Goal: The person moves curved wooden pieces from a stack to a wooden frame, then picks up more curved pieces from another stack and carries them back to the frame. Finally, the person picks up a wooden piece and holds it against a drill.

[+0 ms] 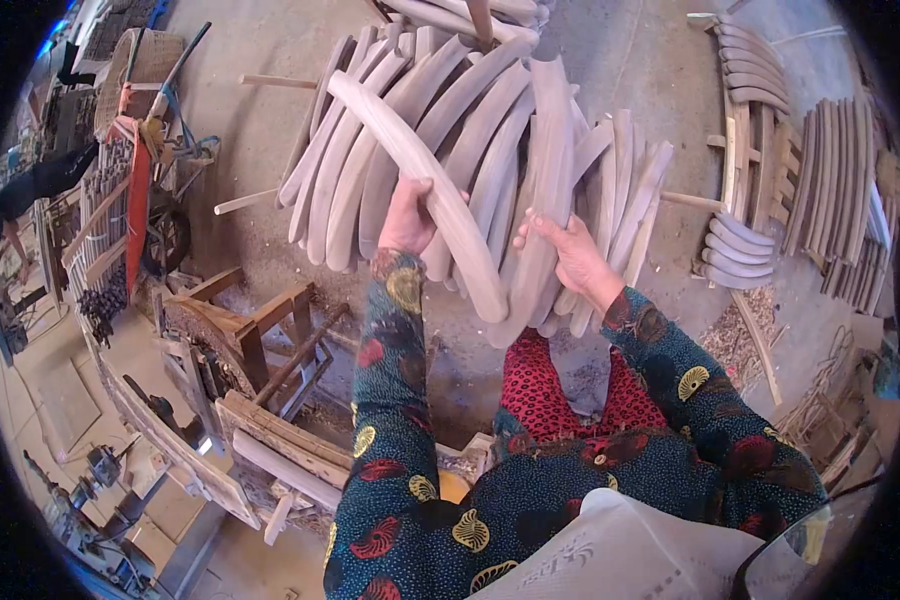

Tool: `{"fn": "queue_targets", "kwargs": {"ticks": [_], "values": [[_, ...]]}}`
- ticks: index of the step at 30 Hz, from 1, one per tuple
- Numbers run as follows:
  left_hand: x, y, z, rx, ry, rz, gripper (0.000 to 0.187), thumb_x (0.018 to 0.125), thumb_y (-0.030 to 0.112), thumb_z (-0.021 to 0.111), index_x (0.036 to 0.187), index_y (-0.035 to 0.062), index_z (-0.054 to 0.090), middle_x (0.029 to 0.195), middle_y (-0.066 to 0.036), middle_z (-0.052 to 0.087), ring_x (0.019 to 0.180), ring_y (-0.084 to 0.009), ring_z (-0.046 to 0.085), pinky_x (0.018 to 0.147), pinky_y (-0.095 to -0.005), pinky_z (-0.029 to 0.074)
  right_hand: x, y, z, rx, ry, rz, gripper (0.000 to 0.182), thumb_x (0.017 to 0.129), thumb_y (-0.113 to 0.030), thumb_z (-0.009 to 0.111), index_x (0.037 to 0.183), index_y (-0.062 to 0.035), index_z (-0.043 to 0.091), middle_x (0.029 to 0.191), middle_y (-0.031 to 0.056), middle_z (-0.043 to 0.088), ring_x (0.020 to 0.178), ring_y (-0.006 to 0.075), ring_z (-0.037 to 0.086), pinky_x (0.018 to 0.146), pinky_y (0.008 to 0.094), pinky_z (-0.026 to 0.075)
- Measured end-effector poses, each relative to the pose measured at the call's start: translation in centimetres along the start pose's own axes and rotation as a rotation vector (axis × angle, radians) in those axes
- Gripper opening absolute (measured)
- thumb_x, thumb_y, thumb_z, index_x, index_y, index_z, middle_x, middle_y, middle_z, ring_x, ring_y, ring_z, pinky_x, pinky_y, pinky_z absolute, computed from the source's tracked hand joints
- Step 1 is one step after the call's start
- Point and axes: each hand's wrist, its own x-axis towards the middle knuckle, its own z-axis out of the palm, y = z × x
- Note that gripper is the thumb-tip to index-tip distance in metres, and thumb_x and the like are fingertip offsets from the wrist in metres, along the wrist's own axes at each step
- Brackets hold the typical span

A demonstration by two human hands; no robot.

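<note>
Head view: left hand (407, 218) clamped on curved wooden piece (420, 180); right hand (570, 255) gripping another curved piece (545, 190)

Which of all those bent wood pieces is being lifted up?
The curved wood piece in the left hand; it lies slantwise across the pile, on top of the others.

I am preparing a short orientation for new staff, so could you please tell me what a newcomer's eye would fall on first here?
First, the big fan-shaped heap of curved wooden pieces at upper centre on the concrete floor. Just before it, the left hand grips one long curved piece that crosses the heap, while the right hand rests against another piece. More curved pieces sit in rows at right, and a rough wooden workbench stands at left.
</note>
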Motion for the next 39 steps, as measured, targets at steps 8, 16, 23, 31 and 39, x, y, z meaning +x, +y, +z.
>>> {"fn": "queue_targets", "kwargs": {"ticks": [8,16,23,31,39], "values": [[-6.0,-3.6,3.0,0.491,-0.063,-0.048,0.062,0.076,0.009,0.059,0.132,-0.0006,0.034,0.105,-0.015,0.06,0.09,-0.0236,0.063,0.08,-0.0344,0.051,-3.0,-3.1,-0.1,-0.069,0.044,0.051,0.047,0.083,-0.028,0.07,0.116,-0.0037,0.047,0.092,0.0065,0.059,0.088,0.016,0.06,0.075,0.0343,0.053],[-7.4,-7.5,8.6,0.787,-0.137,0.046,0.055,0.094,0.036,0.046,0.135,-0.0005,0.036,0.127,-0.019,0.051,0.119,-0.0294,0.048,0.102,-0.036,0.034,-6.1,-2.1,-0.7,0.078,0.077,-0.006,0.055,0.082,-0.028,0.069,0.121,0.0037,0.047,0.111,0.009,0.057,0.102,0.02,0.055,0.091,0.0356,0.046],[-7.5,-11.0,17.1,0.96,0.039,-0.017,0.059,0.097,0.039,0.039,0.141,-0.0001,0.03,0.137,-0.022,0.042,0.13,-0.0324,0.038,0.106,-0.0358,0.03,-8.0,-4.0,-4.2,0.002,0.116,-0.172,0.062,0.08,-0.026,0.068,0.128,0.0047,0.042,0.119,0.0099,0.055,0.11,0.0178,0.05,0.097,0.033,0.04],[-1.8,-22.8,29.5,1.315,-0.078,0.02,0.055,0.099,0.034,0.034,0.139,-0.0024,0.032,0.143,-0.024,0.03,0.132,-0.0345,0.033,0.107,-0.0367,0.028,-11.2,-10.8,-19.3,0.076,0.162,-0.279,0.063,0.08,-0.02,0.07,0.13,0.0021,0.041,0.12,0.0117,0.055,0.11,0.016,0.052,0.098,0.0324,0.04],[4.3,-34.2,46.4,1.329,-0.459,-0.092,0.051,0.099,0.034,0.033,0.141,0.0046,0.034,0.136,-0.02,0.034,0.128,-0.0313,0.034,0.107,-0.0371,0.027,-16.9,-20.6,-35.4,0.402,0.387,-0.497,0.066,0.078,-0.017,0.07,0.133,-0.0007,0.038,0.12,0.0081,0.052,0.113,0.0159,0.048,0.102,0.0321,0.036]]}}
